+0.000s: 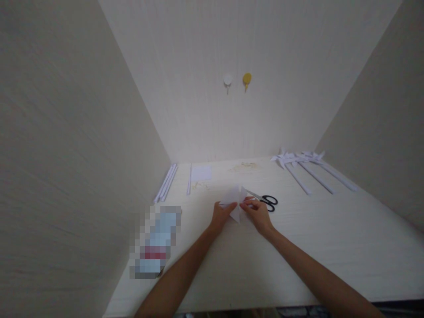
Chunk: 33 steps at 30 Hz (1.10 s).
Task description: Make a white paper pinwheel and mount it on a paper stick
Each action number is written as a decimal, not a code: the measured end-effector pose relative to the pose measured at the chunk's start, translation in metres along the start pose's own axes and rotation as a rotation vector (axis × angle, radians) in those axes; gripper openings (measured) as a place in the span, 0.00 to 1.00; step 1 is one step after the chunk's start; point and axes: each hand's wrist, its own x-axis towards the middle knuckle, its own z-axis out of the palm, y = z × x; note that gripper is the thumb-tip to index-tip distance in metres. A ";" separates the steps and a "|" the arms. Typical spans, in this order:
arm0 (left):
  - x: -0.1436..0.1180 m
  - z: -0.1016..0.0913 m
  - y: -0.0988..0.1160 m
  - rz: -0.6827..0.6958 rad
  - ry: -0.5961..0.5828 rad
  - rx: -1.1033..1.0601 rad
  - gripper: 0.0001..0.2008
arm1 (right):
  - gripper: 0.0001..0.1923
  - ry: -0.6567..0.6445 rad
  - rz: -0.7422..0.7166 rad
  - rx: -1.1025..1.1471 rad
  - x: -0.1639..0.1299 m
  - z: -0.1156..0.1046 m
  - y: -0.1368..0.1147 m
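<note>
A sheet of white paper (232, 194), cut or folded into pointed flaps, is held up off the table in front of me. My left hand (220, 216) grips it from the left, thumb on top near the middle. From the right, my right hand (259, 214) pinches a flap close to the paper's centre. Its fingertips almost meet my left thumb. Just behind and right of my right hand lie black-handled scissors (269, 200), partly covered by that hand, blades pointing left.
At the back right lie several paper pinwheels (287, 158) on rolled paper sticks (316, 177). More rolled sticks (165, 183) rest at the left wall. A single stick (189, 179) lies beside a square paper (202, 173). A blurred-out object (157, 243) is front left. Two hooks (247, 79) hang on the wall.
</note>
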 end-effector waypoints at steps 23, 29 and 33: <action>-0.012 0.009 0.009 -0.080 -0.009 -0.100 0.12 | 0.28 0.122 0.059 0.254 -0.006 0.006 -0.002; -0.012 0.011 0.008 -0.113 0.028 -0.122 0.13 | 0.38 0.097 0.115 0.327 -0.007 0.007 -0.006; -0.009 0.008 0.009 -0.101 -0.053 -0.165 0.11 | 0.37 0.082 0.118 0.319 -0.006 0.005 -0.003</action>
